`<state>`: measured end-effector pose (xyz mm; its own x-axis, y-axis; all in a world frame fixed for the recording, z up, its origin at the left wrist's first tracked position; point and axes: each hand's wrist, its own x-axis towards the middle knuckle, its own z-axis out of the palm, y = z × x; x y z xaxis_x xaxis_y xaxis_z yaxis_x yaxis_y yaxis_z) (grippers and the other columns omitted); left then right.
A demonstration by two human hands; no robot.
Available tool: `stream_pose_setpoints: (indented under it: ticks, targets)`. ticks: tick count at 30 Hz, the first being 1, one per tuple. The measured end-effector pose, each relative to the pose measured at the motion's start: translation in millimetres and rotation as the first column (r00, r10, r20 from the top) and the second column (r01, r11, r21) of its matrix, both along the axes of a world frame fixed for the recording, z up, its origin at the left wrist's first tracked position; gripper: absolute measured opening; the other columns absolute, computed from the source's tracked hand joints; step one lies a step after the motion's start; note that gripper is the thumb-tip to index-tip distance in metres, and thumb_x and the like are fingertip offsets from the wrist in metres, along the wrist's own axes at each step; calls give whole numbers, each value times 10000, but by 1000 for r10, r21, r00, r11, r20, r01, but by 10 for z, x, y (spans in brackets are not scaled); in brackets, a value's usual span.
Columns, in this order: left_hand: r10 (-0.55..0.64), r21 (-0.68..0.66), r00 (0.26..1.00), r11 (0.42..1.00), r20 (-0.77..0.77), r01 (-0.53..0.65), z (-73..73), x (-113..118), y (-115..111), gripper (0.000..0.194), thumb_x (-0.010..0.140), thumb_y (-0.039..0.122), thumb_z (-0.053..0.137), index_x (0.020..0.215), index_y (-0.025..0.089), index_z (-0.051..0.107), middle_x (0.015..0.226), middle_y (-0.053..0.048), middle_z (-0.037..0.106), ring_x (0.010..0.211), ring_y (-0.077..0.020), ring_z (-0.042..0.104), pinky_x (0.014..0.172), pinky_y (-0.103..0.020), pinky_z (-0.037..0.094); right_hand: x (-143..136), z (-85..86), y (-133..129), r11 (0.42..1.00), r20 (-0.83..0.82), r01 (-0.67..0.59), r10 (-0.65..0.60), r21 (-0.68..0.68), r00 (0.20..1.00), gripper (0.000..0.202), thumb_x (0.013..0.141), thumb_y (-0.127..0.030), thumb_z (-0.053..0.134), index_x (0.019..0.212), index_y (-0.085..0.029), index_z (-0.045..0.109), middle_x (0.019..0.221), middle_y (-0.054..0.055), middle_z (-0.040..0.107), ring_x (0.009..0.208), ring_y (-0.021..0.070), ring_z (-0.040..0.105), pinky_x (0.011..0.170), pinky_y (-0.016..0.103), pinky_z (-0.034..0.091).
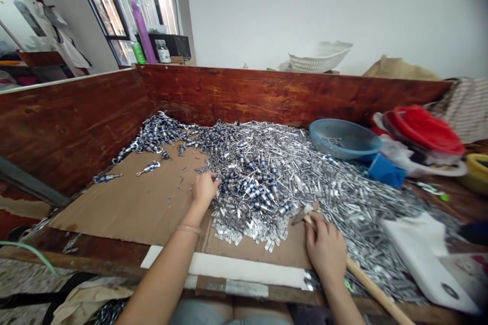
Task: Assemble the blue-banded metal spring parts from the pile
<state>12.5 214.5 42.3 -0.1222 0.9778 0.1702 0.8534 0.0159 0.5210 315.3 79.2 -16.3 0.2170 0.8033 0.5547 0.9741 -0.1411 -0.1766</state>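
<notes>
My left hand (206,189) is at the left edge of a heap of small metal parts, its fingers curled together. Whatever the fingertips pinch is hidden. Close beside it lie several blue-and-silver cylindrical pieces (259,194) with metal ends. Flat silver tabs with holes (247,231) are spread below them. On the right, my right hand (327,248) is closed around a hammer (371,284) near its head. The light wooden handle slants under the palm toward the lower right. Brown cardboard (137,203) lies under the parts.
Reddish wooden boards (244,94) wall the bench's back and left. A blue basin (345,137) stands at the back right, near red baskets (429,127). A white board (423,259) lies on metal strips (366,223) at right. More blue-and-silver pieces (160,132) are piled back left.
</notes>
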Motion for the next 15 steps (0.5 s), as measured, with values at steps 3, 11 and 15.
stream_pose_setpoints:
  ticks: [3, 11, 15]
  targets:
    - [-24, 35, 993, 999, 117, 20, 14, -71, -105, 253, 886, 314, 540, 1077, 150, 564, 1092, -70, 593, 939, -189, 597, 813, -402, 503, 4, 16, -33, 998, -69, -3, 8, 63, 998, 334, 884, -346, 362, 1041, -132, 565, 890, 139, 582, 824, 277, 498, 721, 391, 373]
    - [-89, 141, 861, 990, 500, 20, 87, -267, -1053, 375, 724, 508, 617, 853, 160, 670, 912, -70, 686, 839, -198, 657, 793, -331, 544, -433, 359, -289, 880, -208, -461, 433, -114, 877, 176, 909, -257, 416, 892, -230, 589, 866, 46, 603, 855, 193, 541, 747, 321, 436]
    - [-21, -119, 702, 982, 712, 150, 32, -238, -1694, 432, 560, 464, 776, 834, 140, 698, 772, -87, 723, 690, -215, 684, 650, -318, 573, -566, 533, -231, 711, -281, -632, 566, -309, 775, 120, 869, -199, 520, 794, -236, 606, 813, 9, 593, 806, 168, 527, 703, 284, 434]
